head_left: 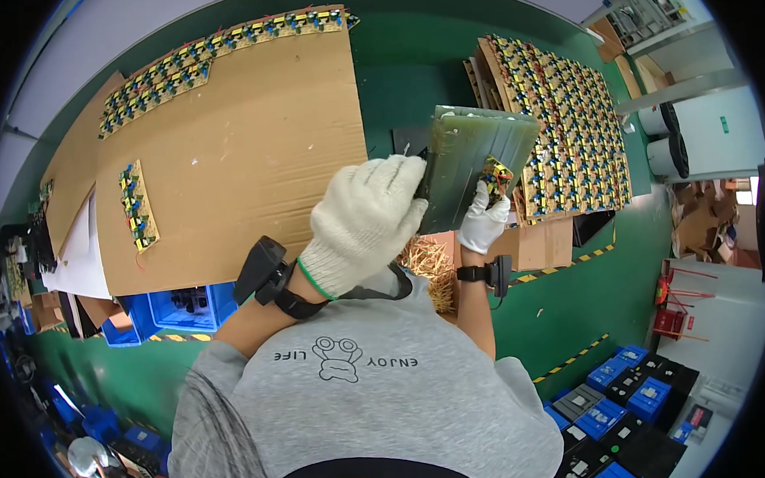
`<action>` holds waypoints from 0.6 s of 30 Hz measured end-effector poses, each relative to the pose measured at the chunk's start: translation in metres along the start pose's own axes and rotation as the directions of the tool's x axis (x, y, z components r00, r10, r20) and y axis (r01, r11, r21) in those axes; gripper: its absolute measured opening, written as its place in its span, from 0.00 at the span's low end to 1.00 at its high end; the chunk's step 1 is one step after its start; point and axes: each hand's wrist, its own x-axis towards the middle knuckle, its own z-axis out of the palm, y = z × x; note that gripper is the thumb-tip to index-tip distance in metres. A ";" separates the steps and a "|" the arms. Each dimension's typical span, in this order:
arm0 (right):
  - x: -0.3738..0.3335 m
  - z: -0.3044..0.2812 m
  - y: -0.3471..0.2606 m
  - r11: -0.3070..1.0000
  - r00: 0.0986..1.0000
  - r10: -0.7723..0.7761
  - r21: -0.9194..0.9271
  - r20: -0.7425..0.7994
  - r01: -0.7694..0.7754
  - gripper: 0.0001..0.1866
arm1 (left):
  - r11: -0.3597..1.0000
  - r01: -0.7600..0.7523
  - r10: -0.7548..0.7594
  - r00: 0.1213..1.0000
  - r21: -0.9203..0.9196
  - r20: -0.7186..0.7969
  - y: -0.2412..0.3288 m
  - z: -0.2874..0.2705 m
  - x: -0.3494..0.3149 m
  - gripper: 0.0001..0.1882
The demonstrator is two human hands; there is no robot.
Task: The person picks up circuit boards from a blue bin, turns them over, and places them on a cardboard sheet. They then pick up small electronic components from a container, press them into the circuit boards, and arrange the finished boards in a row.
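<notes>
Circuit board point(497, 174) in right fingers point(482, 195), lettering point(401, 363) on grey sweatshirt point(363, 417)

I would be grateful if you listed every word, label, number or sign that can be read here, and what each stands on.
Grey top: dark lettering beside a cartoon outline, upside down in this view; legible, but I won't copy the wording.
Small green sign on the white wall: too small to read.
White labels on the black and blue boxes: too small to read.
</notes>
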 end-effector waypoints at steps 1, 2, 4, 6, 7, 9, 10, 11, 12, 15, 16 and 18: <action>0.000 0.002 -0.002 0.995 0.999 0.000 -0.099 -0.042 -0.004 0.20 | 1.000 0.022 -0.022 1.000 -0.002 -0.011 -0.002 -0.002 -0.001 0.24; 0.002 0.003 -0.005 0.995 0.999 -0.002 -0.097 -0.032 -0.001 0.20 | 0.999 0.032 -0.032 0.999 0.001 -0.013 -0.005 -0.004 -0.002 0.24; 0.004 0.005 -0.007 0.987 0.994 0.069 -0.137 -0.089 -0.081 0.17 | 0.999 0.032 -0.031 0.998 0.014 -0.055 -0.011 -0.006 -0.003 0.21; 0.010 0.003 0.002 0.994 0.992 0.100 -0.045 -0.074 -0.104 0.19 | 0.999 0.046 -0.048 0.996 -0.023 -0.080 -0.014 -0.007 -0.002 0.20; 0.011 0.000 0.005 0.996 0.996 0.086 0.032 -0.028 -0.085 0.20 | 0.999 0.040 -0.043 0.994 -0.037 -0.102 -0.016 -0.007 -0.003 0.20; 0.016 0.001 0.014 0.993 1.000 -0.019 0.119 0.008 0.018 0.22 | 0.999 0.011 -0.017 0.989 -0.048 -0.144 -0.018 -0.004 0.000 0.19; 0.019 0.002 0.023 0.993 1.000 -0.019 0.114 0.004 0.019 0.22 | 0.999 0.008 -0.015 0.990 -0.053 -0.143 -0.017 -0.004 0.000 0.19; 0.025 0.002 0.022 1.000 0.999 0.012 -0.029 0.039 -0.011 0.22 | 0.986 0.086 -0.092 0.995 -0.141 -0.039 -0.016 -0.006 0.001 0.21; 0.030 0.002 0.022 0.984 0.996 0.048 -0.173 0.069 -0.035 0.22 | 0.961 0.171 -0.159 0.985 -0.219 0.072 -0.014 -0.006 0.001 0.22; 0.025 0.004 0.009 0.976 0.995 0.100 -0.196 0.011 -0.096 0.27 | 0.990 0.010 -0.027 0.993 -0.140 -0.116 -0.013 0.002 -0.005 0.22; 0.024 0.004 0.006 0.940 0.987 0.159 -0.302 -0.020 -0.158 0.28 | 0.990 0.013 -0.030 0.992 -0.138 -0.120 -0.014 0.001 -0.007 0.22; 0.023 0.004 0.003 0.936 0.987 0.157 -0.314 -0.032 -0.159 0.31 | 0.973 0.095 -0.100 0.995 -0.209 -0.014 -0.014 0.000 -0.008 0.22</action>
